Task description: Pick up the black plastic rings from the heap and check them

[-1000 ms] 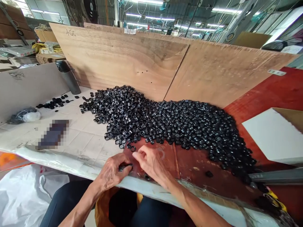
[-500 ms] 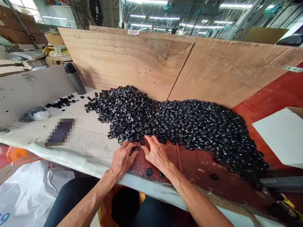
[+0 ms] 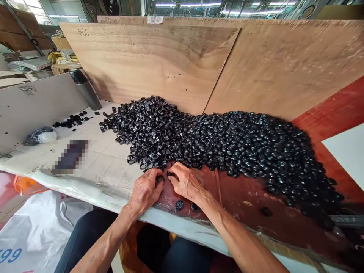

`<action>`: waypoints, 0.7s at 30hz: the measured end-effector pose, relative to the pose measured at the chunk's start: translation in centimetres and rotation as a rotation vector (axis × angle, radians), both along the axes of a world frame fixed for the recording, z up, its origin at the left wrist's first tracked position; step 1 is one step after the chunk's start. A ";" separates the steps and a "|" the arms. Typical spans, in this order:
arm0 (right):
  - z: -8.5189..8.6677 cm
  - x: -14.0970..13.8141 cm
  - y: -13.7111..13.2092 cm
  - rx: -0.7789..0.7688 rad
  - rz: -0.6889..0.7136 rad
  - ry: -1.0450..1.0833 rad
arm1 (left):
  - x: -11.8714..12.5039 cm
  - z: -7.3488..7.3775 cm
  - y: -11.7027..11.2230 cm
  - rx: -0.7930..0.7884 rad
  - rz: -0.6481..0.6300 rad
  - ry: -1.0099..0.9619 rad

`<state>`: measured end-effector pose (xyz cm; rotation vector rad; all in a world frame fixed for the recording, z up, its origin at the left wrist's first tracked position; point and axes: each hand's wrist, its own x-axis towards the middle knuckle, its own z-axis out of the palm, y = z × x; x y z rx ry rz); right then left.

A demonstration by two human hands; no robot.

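At the front of the table, my left hand (image 3: 148, 188) pinches a black plastic ring (image 3: 160, 178) between thumb and fingers. Just to its right, my right hand (image 3: 184, 180) is closed on a small black plastic part (image 3: 170, 173), mostly covered by the fingers. Behind my hands rises a pile of open black rings (image 3: 145, 125). It runs into a larger pile of round black caps (image 3: 241, 144) on the right. Nearer the edge, a loose black cap (image 3: 179, 205) lies face up, with another black cap (image 3: 195, 206) partly behind my right wrist.
A wooden board (image 3: 148, 64) stands behind the piles. On the left are a dark bottle (image 3: 85, 90), a blurred-out dark flat object (image 3: 70, 157), a plastic bag (image 3: 41, 135) and scattered black bits (image 3: 72, 120). A white box (image 3: 347, 155) is at the right.
My right hand has closed its fingers on a small black part beside the pile. My left hand still holds the ring. The view has tilted downward slightly.
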<state>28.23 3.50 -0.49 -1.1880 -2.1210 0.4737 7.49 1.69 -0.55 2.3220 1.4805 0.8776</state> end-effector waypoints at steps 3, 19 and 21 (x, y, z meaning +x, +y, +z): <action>0.0 0.1 0.0 -0.041 -0.021 0.073 | 0.0 0.2 -0.1 -0.015 0.017 -0.025; 2.4 -0.3 -0.5 -0.220 0.084 0.333 | -0.6 0.5 -0.3 -0.461 -0.085 -0.475; 2.8 -0.4 -0.7 -0.241 0.057 0.345 | -0.5 0.5 -0.3 -0.488 -0.091 -0.555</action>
